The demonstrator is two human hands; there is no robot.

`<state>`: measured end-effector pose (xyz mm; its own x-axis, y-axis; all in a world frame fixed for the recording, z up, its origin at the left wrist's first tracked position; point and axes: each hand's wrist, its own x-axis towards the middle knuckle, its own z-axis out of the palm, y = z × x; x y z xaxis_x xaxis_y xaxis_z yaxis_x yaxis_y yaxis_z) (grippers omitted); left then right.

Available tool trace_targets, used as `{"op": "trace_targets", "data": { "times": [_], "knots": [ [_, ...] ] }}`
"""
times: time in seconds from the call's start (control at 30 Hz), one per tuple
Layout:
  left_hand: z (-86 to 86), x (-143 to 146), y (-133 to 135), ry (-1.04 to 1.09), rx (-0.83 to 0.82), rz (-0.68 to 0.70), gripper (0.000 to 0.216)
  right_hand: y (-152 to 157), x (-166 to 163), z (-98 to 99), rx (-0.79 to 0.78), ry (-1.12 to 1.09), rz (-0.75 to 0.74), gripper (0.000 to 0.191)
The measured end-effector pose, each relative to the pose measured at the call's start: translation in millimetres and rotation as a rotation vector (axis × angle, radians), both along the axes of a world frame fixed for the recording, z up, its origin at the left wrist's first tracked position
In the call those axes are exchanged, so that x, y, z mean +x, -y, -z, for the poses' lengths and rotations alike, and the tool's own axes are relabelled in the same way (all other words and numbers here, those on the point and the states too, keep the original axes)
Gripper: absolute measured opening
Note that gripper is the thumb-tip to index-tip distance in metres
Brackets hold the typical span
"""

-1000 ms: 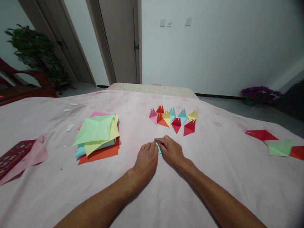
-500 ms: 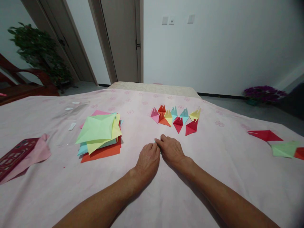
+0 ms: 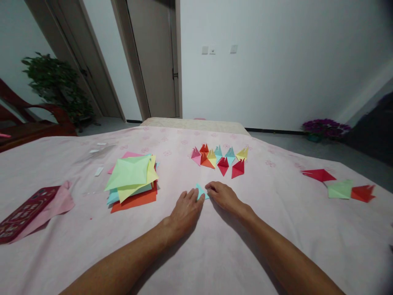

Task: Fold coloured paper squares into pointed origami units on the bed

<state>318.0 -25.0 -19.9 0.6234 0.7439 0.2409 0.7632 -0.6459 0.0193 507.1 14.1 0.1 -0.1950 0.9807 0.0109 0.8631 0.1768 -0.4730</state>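
A small folded piece of light-blue paper lies on the pink cloth between my hands, partly covered by fingers. My left hand rests flat at its left side, fingers stretched forward and the thumb touching the paper's lower edge. At the right edge, my right hand is closed, with curled fingertips pinching at the paper. Just beyond stand several small folded paper birds, among them a red bird, an orange bird and a blue bird.
A stack of coloured paper sheets lies to the left, near clear plastic wrappers. Farther left is a dark red patterned box on pink cloth or paper. At right lie a red folded paper, a green one and an orange-red one.
My hands have moved slightly apart, and the left fingers have straightened from a curled grip. More of the light-blue paper shows between them. The camera view has tilted up and shifted right.
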Motion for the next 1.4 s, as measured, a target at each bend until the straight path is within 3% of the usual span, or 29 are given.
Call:
{"op": "trace_targets", "data": {
  "times": [0.17,0.27,0.43,0.53,0.7,0.87,0.97,1.17,1.4],
  "knots": [
    [3.3,-16,8,0.133,-0.086,0.016,0.043,11,-11,3.3,0.028,-0.031,0.068,0.013],
    [10.8,-24,11,0.325,-0.137,0.015,0.037,15,-13,7.2,0.061,-0.075,0.088,0.008],
    [13.1,-27,5,0.619,-0.128,-0.241,0.036,24,-11,14.4,0.147,-0.227,0.082,0.005],
    [6.9,-19,-3,0.739,-0.226,-0.32,0.026,28,-9,17.7,0.179,-0.365,0.071,0.002],
    [-4.7,-1,-16,1.023,-0.558,-0.149,0.041,26,-7,22.4,0.188,-0.606,0.064,0.006],
    [-6.2,5,-15,1.232,-0.734,-0.113,0.039,22,-6,27.5,0.215,-0.798,0.064,0.007],
    [-3.8,4,-13,1.277,-0.787,-0.098,0.035,22,-7,29.0,0.242,-0.885,0.062,0.005],
    [-2.3,0,-19,1.374,-0.784,-0.201,0.04,26,-8,20.9,0.231,-0.952,-0.014,0.009],
    [-0.8,0,-25,1.42,-0.844,-0.174,0.047,27,-4,15.5,0.036,-1.105,0.027,0.016]
  ]
}}
